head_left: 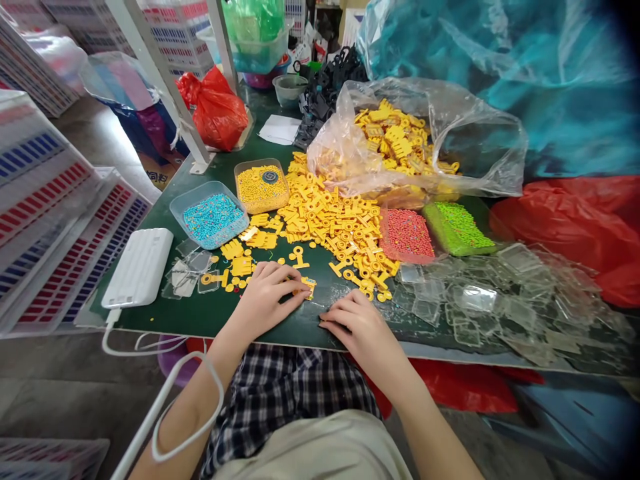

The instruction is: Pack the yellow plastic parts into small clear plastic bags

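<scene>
My left hand rests on the green table with its fingertips on a small yellow plastic piece. A short way to the right, my right hand lies palm down near the table's front edge, fingers curled, touching the table top; whether it holds anything I cannot tell. Just beyond both hands spreads a heap of yellow plastic parts. More of them spill from a clear plastic bag behind it.
Trays of tiny beads stand around the heap: blue, yellow, red, green. Clear plastic lids pile up at the right. At the left lie a white power bank, a red bag and stacked crates.
</scene>
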Demonstrator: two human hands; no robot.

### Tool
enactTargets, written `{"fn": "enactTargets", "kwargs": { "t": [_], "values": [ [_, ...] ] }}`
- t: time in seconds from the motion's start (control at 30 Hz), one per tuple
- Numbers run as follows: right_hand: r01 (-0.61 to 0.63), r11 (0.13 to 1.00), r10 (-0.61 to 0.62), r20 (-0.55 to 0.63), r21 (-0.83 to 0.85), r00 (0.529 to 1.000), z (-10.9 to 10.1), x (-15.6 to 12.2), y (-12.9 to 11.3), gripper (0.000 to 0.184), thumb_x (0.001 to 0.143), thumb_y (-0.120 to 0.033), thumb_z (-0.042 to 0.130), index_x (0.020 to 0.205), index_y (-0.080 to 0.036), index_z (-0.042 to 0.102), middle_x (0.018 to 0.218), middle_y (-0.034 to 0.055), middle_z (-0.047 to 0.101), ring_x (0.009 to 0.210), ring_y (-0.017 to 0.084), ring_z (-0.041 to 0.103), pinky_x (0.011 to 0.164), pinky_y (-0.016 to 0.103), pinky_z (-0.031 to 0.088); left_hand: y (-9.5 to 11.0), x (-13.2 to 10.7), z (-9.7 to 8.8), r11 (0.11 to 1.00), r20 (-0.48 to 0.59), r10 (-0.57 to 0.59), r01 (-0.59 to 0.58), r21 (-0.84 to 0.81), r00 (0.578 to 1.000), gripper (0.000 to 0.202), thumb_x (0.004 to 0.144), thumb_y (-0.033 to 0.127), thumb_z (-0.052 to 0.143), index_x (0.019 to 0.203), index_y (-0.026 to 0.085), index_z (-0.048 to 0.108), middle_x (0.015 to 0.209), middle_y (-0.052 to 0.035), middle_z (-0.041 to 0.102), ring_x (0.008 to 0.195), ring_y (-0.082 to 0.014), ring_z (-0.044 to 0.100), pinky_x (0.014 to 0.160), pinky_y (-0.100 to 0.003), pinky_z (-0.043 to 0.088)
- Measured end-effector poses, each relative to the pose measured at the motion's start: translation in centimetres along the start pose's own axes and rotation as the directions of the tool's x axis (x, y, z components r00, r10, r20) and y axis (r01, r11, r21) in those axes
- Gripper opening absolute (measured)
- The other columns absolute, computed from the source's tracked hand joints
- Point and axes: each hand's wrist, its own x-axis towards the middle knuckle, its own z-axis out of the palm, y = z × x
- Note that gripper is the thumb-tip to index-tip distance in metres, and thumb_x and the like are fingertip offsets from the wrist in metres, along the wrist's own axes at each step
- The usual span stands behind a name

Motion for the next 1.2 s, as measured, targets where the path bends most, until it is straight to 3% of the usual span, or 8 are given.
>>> {"fn": "enactTargets", "kwargs": {
  "t": [0.4,0.57,0.7,0.8,0.9,1.03,1.13,1.2],
  "values": [
    [-0.023,0.996,0.036,0.147,-0.087,0.988,-0.1,0.8,-0.4,0.015,0.09,-0.018,0.06,0.078,-0.018,0.071,0.075,0.0043,0.065,0.079,0.02,0.05,0.069,0.033,0.049,0.1,0.2,0.4,1.0,0.149,0.021,-0.017,-0.024,0.989,0.024,0.097,0.035,0.052,0.085,0.02,0.067,0.096,-0.0035,0.068,0.092,-0.0189,0.056,0.085,-0.035,0.036],
    [-0.004,0.992,0.028,0.192,-0.125,0.981,-0.2,1.5,-0.3,0.015,0.09,-0.017,0.06,0.079,-0.018,0.07,0.075,0.0045,0.065,0.082,0.021,0.052,0.07,0.033,0.049,0.3,0.3,0.0,0.994,0.002,-0.071,0.07,-0.078,0.998,0.021,0.097,0.032,0.051,0.087,0.02,0.064,0.093,-0.0038,0.069,0.091,-0.0186,0.058,0.085,-0.034,0.04],
    [0.081,0.974,-0.031,0.229,-0.213,0.973,0.1,2.1,-0.7,0.014,0.089,-0.016,0.061,0.077,-0.017,0.068,0.075,0.0039,0.065,0.084,0.021,0.055,0.07,0.032,0.049,0.1,0.3,-0.3,0.99,-0.103,-0.105,0.094,-0.108,0.989,0.018,0.096,0.03,0.052,0.085,0.021,0.063,0.091,-0.0036,0.068,0.091,-0.019,0.059,0.085,-0.034,0.043],
    [0.149,0.96,-0.108,0.176,-0.238,0.978,-0.5,2.0,-0.6,0.012,0.086,-0.016,0.065,0.074,-0.018,0.067,0.073,0.0029,0.065,0.082,0.02,0.057,0.069,0.03,0.05,-0.4,0.1,-0.5,0.99,-0.16,-0.103,0.085,-0.115,0.982,0.013,0.094,0.028,0.056,0.086,0.021,0.063,0.089,-0.0029,0.068,0.09,-0.0193,0.06,0.085,-0.034,0.044],
    [0.13,0.955,-0.118,0.06,-0.266,0.991,-3.9,1.2,1.2,0.011,0.088,-0.019,0.064,0.077,-0.022,0.066,0.076,0.0008,0.067,0.082,0.018,0.058,0.071,0.027,0.051,-0.7,0.2,-0.8,0.99,-0.194,-0.108,0.088,-0.109,0.975,0.01,0.091,0.028,0.058,0.085,0.022,0.064,0.088,-0.0023,0.068,0.089,-0.0194,0.061,0.084,-0.034,0.045],
    [-0.085,0.935,0.018,-0.194,-0.345,0.981,-13.1,0.3,6.8,0.014,0.092,-0.025,0.057,0.082,-0.023,0.066,0.082,0.0044,0.068,0.086,0.023,0.057,0.079,0.037,0.05,0.8,2.2,-1.0,0.988,-0.183,-0.103,0.078,-0.137,0.978,0.012,0.092,0.032,0.057,0.083,0.024,0.062,0.086,-0.0001,0.068,0.087,-0.0197,0.062,0.083,-0.035,0.047],
    [-0.257,0.893,0.123,-0.349,-0.371,0.929,-19.3,1.1,12.3,0.013,0.09,-0.024,0.057,0.084,-0.02,0.067,0.084,0.0091,0.068,0.097,0.029,0.055,0.088,0.047,0.046,3.9,6.3,-0.2,0.982,-0.086,-0.011,-0.006,-0.19,0.996,0.015,0.094,0.033,0.052,0.085,0.024,0.059,0.087,0.0002,0.069,0.088,-0.0205,0.062,0.086,-0.038,0.046],
    [-0.427,0.836,0.264,-0.43,-0.344,0.863,-21.4,2.3,15.5,0.01,0.087,-0.023,0.059,0.083,-0.02,0.069,0.089,0.0094,0.07,0.102,0.029,0.056,0.092,0.046,0.045,6.3,10.1,1.2,0.971,-0.036,0.065,-0.072,-0.228,0.997,0.02,0.097,0.033,0.047,0.085,0.022,0.059,0.089,-0.0026,0.068,0.087,-0.0213,0.061,0.083,-0.038,0.046]
  ]
}}
